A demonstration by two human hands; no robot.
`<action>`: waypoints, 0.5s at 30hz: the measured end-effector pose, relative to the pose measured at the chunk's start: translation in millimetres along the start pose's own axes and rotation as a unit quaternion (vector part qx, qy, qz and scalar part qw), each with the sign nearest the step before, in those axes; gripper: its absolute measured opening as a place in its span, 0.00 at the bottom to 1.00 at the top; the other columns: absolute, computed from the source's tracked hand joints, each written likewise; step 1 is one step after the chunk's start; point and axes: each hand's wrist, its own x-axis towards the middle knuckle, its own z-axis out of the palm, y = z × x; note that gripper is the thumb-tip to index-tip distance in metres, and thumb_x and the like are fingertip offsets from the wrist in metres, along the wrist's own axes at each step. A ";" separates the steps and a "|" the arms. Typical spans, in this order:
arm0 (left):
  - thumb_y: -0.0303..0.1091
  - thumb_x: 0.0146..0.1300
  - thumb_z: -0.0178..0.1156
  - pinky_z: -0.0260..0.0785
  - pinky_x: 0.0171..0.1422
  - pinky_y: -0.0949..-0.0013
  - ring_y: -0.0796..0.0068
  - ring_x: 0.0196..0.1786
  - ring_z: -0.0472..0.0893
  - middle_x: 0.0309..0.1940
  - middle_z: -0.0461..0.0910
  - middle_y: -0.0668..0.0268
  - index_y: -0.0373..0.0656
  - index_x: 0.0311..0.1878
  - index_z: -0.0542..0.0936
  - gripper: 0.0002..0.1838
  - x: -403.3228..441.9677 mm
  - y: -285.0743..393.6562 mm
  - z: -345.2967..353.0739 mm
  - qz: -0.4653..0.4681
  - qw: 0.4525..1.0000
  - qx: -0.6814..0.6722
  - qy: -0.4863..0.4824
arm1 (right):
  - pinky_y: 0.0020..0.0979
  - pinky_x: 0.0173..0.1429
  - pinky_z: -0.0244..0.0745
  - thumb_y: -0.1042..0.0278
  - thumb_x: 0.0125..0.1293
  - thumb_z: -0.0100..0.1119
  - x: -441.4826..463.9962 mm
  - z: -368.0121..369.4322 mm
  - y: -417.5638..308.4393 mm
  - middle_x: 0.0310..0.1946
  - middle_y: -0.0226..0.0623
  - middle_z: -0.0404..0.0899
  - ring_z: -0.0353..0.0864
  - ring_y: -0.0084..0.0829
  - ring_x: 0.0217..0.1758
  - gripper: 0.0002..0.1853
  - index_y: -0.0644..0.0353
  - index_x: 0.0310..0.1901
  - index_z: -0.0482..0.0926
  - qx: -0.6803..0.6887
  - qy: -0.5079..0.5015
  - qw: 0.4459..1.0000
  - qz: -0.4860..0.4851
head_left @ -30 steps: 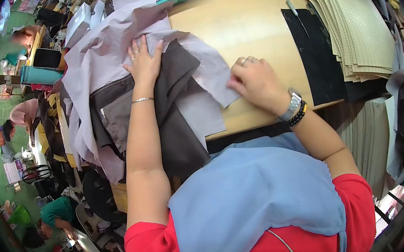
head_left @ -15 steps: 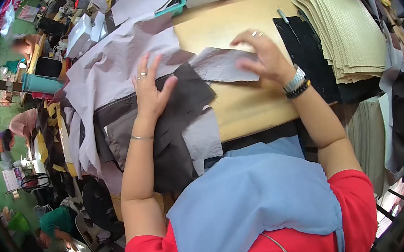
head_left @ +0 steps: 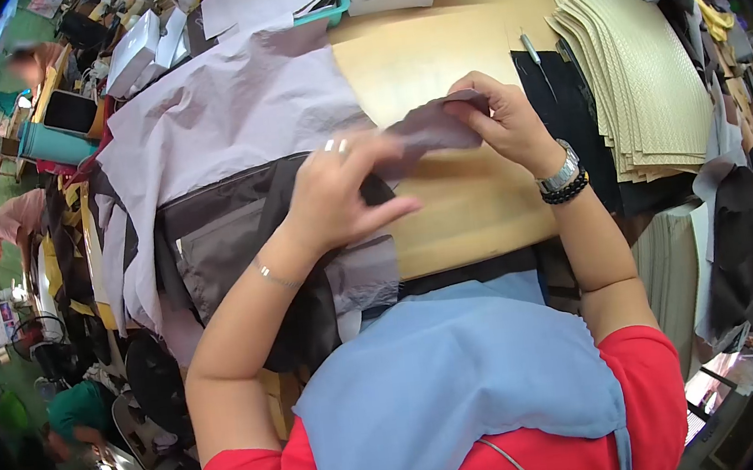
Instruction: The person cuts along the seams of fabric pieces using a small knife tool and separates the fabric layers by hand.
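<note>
My right hand [head_left: 514,129] pinches the end of a grey-mauve fabric strip [head_left: 435,132] between thumb and fingers, lifted over the tan tabletop. Beside the strip's other end is my left hand [head_left: 340,193], its thumb stretched away from the fingers. Those fingertips are smeared by motion, and whether they touch the strip is unclear. Beneath the left forearm lie dark grey fabric pieces [head_left: 235,241], partly hidden by the arm. A large light mauve cloth [head_left: 235,112] spreads wrinkled behind them.
The tan tabletop [head_left: 457,217] runs under the work. At right, a pen-like tool [head_left: 530,49] rests on black material [head_left: 557,115], next to a stack of cream textured sheets [head_left: 645,87]. White boxes [head_left: 137,54] stand at the back left. Other people work at far left.
My right hand has closed on the fabric strip and raised it, turning up its darker side. The left hand has moved right, off the dark fabric, toward the strip.
</note>
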 end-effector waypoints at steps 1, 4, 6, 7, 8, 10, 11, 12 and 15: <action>0.47 0.51 0.78 0.75 0.55 0.57 0.55 0.50 0.83 0.47 0.83 0.58 0.42 0.57 0.74 0.34 18.8 4.7 6.1 -0.049 0.999 -0.023 -0.002 | 0.25 0.45 0.78 0.76 0.69 0.61 4.2 1.4 -7.5 0.34 0.37 0.85 0.83 0.21 0.37 0.05 0.65 0.45 0.80 -0.012 -0.014 1.000 -0.025; 0.40 0.50 0.78 0.74 0.57 0.56 0.54 0.54 0.81 0.48 0.83 0.57 0.46 0.64 0.70 0.38 41.2 -15.3 27.8 -0.201 0.966 -0.144 -0.075 | 0.24 0.43 0.78 0.78 0.69 0.61 12.3 -4.1 -27.7 0.33 0.36 0.84 0.82 0.19 0.36 0.06 0.64 0.46 0.80 -0.059 -0.029 0.996 -0.061; 0.41 0.51 0.77 0.72 0.59 0.55 0.56 0.54 0.81 0.48 0.83 0.58 0.46 0.62 0.73 0.35 41.9 -28.1 34.9 -0.150 0.987 -0.050 -0.022 | 0.24 0.42 0.78 0.78 0.68 0.62 14.3 -18.9 -29.0 0.33 0.35 0.84 0.81 0.18 0.35 0.06 0.64 0.46 0.80 -0.097 -0.010 0.995 -0.033; 0.41 0.51 0.77 0.71 0.59 0.55 0.56 0.54 0.81 0.48 0.83 0.59 0.46 0.61 0.74 0.34 39.8 -36.1 37.6 -0.125 0.992 -0.002 0.006 | 0.24 0.43 0.77 0.79 0.68 0.61 14.6 -28.0 -21.1 0.33 0.34 0.84 0.81 0.19 0.35 0.07 0.64 0.47 0.80 -0.107 -0.003 0.994 -0.016; 0.42 0.51 0.76 0.70 0.61 0.54 0.57 0.55 0.80 0.48 0.83 0.60 0.46 0.59 0.75 0.33 33.6 -44.8 40.7 -0.136 0.990 0.023 -0.044 | 0.23 0.43 0.77 0.79 0.68 0.61 13.9 -33.9 -16.4 0.32 0.34 0.84 0.81 0.19 0.35 0.07 0.64 0.47 0.80 -0.114 0.012 0.993 -0.029; 0.44 0.50 0.76 0.66 0.63 0.53 0.58 0.55 0.79 0.48 0.82 0.61 0.46 0.56 0.78 0.30 19.9 -53.5 37.5 -0.163 0.973 0.071 -0.144 | 0.23 0.43 0.77 0.79 0.68 0.62 12.8 -41.3 -8.9 0.32 0.34 0.85 0.81 0.19 0.35 0.08 0.64 0.47 0.80 -0.125 0.035 0.990 -0.054; 0.45 0.50 0.76 0.61 0.68 0.54 0.60 0.58 0.78 0.51 0.82 0.63 0.47 0.54 0.80 0.28 13.0 -57.0 35.1 -0.220 0.961 0.054 -0.160 | 0.23 0.45 0.77 0.78 0.68 0.62 12.8 -46.2 -2.5 0.31 0.33 0.85 0.81 0.19 0.36 0.07 0.65 0.47 0.79 -0.145 0.041 0.988 -0.027; 0.45 0.49 0.76 0.61 0.68 0.54 0.60 0.59 0.78 0.52 0.82 0.63 0.48 0.55 0.80 0.29 4.3 -60.3 31.2 -0.205 0.969 0.057 -0.124 | 0.23 0.44 0.77 0.78 0.69 0.62 13.8 -50.6 9.8 0.31 0.33 0.85 0.81 0.19 0.36 0.07 0.65 0.47 0.79 -0.152 0.051 0.987 -0.011; 0.40 0.51 0.75 0.58 0.73 0.51 0.61 0.65 0.76 0.57 0.81 0.66 0.49 0.56 0.80 0.27 -19.4 -60.2 14.3 -0.222 0.970 0.048 -0.083 | 0.27 0.39 0.75 0.73 0.68 0.64 13.7 -56.5 37.3 0.29 0.37 0.84 0.82 0.24 0.32 0.06 0.65 0.43 0.79 -0.201 0.070 0.976 0.046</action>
